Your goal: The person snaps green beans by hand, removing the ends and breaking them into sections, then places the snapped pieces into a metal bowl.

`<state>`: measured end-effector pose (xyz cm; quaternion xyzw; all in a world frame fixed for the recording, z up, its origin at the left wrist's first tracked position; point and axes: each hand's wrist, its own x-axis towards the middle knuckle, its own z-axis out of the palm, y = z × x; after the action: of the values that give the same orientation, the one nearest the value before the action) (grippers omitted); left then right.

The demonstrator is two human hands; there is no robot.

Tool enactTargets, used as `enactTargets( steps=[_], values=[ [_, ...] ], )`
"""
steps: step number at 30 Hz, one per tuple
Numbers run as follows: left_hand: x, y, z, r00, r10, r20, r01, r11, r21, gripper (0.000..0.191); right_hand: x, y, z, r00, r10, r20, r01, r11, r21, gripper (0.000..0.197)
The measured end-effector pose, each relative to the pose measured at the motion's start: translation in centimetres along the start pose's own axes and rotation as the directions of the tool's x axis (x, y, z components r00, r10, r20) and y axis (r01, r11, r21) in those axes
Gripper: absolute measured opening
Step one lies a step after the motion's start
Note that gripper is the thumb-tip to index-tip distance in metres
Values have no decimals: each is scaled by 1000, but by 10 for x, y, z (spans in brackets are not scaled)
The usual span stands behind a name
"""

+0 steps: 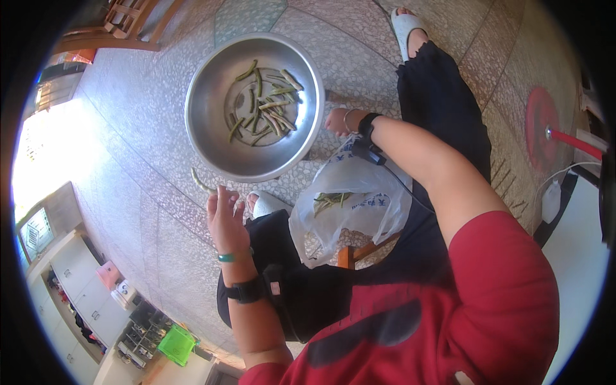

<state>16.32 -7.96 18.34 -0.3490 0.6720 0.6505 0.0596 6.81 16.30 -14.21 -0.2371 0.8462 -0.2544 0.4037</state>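
Note:
A pale green bean pod (198, 180) sticks out from the fingers of my left hand (227, 214), which is held beside the lower left of a large steel basin (204, 139). Several bean pods (269, 108) lie loose on the basin's floor, mostly right of its middle. My right hand (339, 121) is curled close to the basin's right rim; whether it grips anything is hidden. Just below that hand, a translucent plastic bag (313, 245) with blue printing hangs between my knees, more green beans (332, 202) inside it.
Part of a wooden stool (347, 257) shows under the bag. A black device (368, 151) with a cable hangs at my right wrist. Wooden furniture (130, 26) stands at the upper left. At right is a round red base (541, 130) with a pole; a green basket (177, 345) sits lower left.

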Motion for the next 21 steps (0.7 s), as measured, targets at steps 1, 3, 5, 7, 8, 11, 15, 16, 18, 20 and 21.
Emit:
enactTargets(
  steps=[1,3,5,7,8,11,15,16,18,20,21],
  values=[
    [1,2,1,1000,-13,-28,11,998,-63,15,3,-3,7,980,-114,-163,54,940,-337,15],
    [0,8,6,997,-9,-77,3,997,-79,13,16,-8,10,986,-47,-163,-13,939,-344,14],
    [-4,13,7,1000,-14,-13,12,992,-127,12,25,-15,16,988,38,-147,-82,949,-303,14],
    [-3,12,4,999,-36,-28,32,991,-129,8,34,-20,16,989,86,-121,-118,951,-286,13],
    [-4,14,5,997,-69,-25,65,987,-145,8,38,-20,18,986,116,-118,-146,948,-283,13],
    [0,13,6,994,-108,-16,103,978,-181,7,40,-9,20,974,195,-113,-220,935,-279,13],
    [0,15,3,991,-133,-14,128,973,-194,6,48,-4,18,965,246,-86,-260,926,-274,13],
    [-1,15,2,991,-134,-10,130,975,-181,6,49,-6,18,966,247,-81,-260,926,-274,13],
    [-2,15,1,991,-133,-21,127,977,-169,6,51,-12,17,966,250,-61,-257,927,-272,13],
    [-2,16,5,990,-140,-25,135,978,-157,7,47,-9,15,964,261,-47,-264,928,-264,13],
    [0,17,9,990,-139,-11,135,977,-163,7,43,-3,12,961,274,-42,-275,926,-259,13]
  ],
)
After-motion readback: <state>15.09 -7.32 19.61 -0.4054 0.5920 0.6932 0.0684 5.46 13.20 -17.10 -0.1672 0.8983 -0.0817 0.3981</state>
